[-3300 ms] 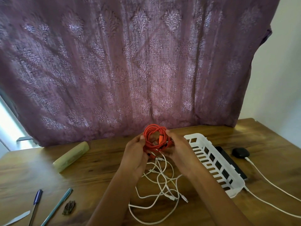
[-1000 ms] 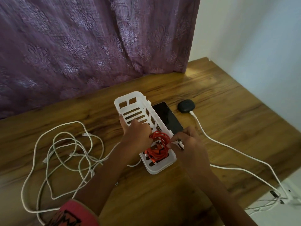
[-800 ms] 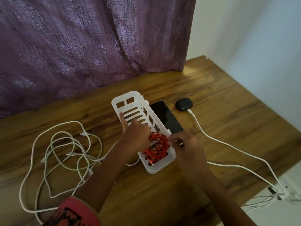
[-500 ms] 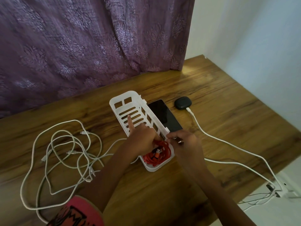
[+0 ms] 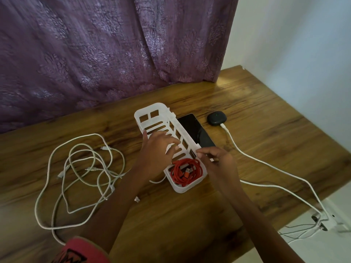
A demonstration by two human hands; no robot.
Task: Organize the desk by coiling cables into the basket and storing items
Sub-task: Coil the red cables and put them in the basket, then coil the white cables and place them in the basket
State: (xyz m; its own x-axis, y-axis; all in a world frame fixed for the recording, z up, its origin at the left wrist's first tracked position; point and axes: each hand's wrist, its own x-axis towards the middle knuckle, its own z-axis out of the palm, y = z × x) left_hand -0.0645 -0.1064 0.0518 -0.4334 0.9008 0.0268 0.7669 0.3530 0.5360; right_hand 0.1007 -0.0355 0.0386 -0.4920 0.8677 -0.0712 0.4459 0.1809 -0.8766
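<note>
Head view, looking down on a wooden desk. White slotted basket lies lengthwise, running away from us toward the purple curtain. Orange cable sits coiled inside the basket at its near end, its plug showing in the middle of the coil. Left hand reaches over the basket's middle, fingers spread and fairly straight above the slotted floor, holding nothing; it is clear of the orange coil. Right hand is at the basket's right rim, just beyond the coil, fingers bent with the tips against the rim; we cannot tell whether they pinch the rim or only touch it. A loose tangle of white cables lies on the desk left of the basket, well apart from the orange one. A dark phone lies flat along the basket's right side. A black charging case sits near the phone's far end, a white lead running from it off the desk's right edge. Pink sleeve at bottom left.
</note>
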